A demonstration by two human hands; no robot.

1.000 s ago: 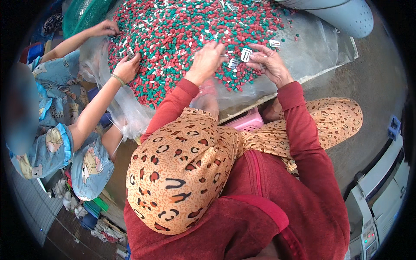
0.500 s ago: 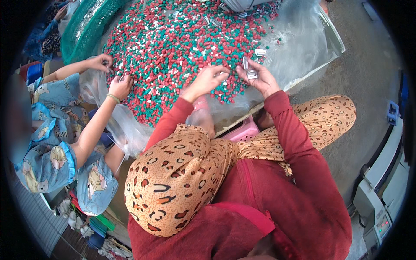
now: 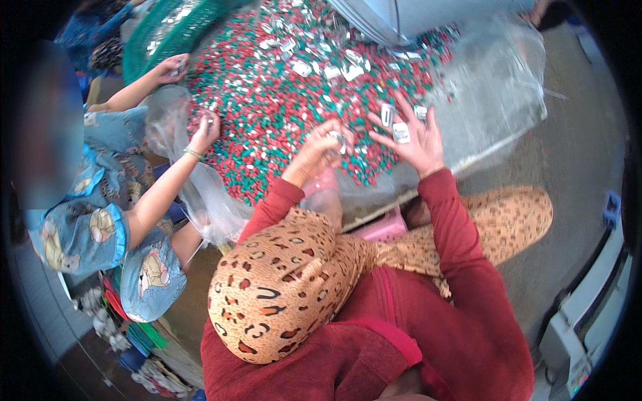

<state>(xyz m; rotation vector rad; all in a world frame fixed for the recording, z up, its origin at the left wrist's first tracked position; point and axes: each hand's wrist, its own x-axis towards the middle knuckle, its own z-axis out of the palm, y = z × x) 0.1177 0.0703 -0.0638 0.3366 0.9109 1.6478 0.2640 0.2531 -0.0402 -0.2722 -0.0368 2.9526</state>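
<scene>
Fanned wider than a moment ago, the right hand (image 3: 421, 148) carries a white buckle (image 3: 400, 132) against its fingers; the left hand (image 3: 317, 151) pinches a silvery piece (image 3: 340, 141). Past them spread red, green and white pellets (image 3: 267, 113), then scattered buckles (image 3: 332, 72) near a pale-blue container (image 3: 435, 17).

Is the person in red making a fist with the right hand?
No, the right hand is open, with its fingers spread wide apart.

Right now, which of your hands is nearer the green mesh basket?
Left: the left hand is right of the green mesh basket, the right hand farther right.
</scene>
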